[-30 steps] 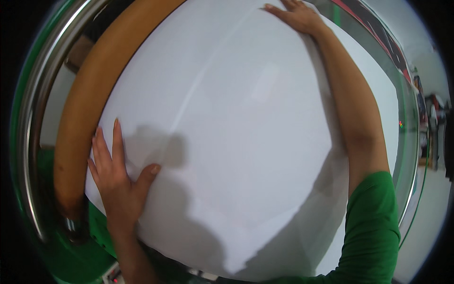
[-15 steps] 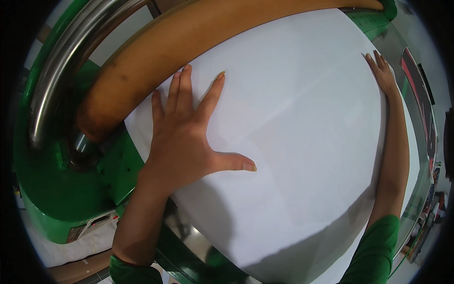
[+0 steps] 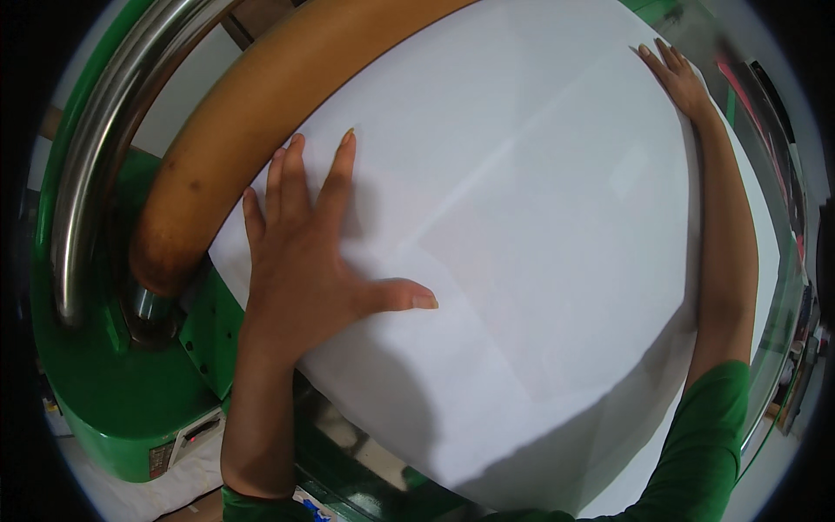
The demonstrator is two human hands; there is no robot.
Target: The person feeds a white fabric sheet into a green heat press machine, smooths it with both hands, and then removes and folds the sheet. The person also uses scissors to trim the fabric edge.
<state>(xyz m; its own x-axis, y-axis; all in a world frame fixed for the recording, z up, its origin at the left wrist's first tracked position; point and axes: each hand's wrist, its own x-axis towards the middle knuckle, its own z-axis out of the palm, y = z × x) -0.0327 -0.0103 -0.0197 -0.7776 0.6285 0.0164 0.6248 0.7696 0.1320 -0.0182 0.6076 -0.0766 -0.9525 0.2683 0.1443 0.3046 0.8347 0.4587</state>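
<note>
The person's left hand [image 3: 304, 261] lies flat with fingers spread wide on the large white sheet [image 3: 539, 261], near its left edge; it grips nothing. The sheet rests across the green machine [image 3: 113, 391] and looks mostly smoothed, with faint creases left to press out. Farther off, the right hand [image 3: 674, 78] presses open-palmed at the sheet's far right corner. Beyond the left edge, 1 tan roller [image 3: 252, 113] touches the sheet, with 1 steel bar [image 3: 104, 148] behind it blocking further travel.
</note>
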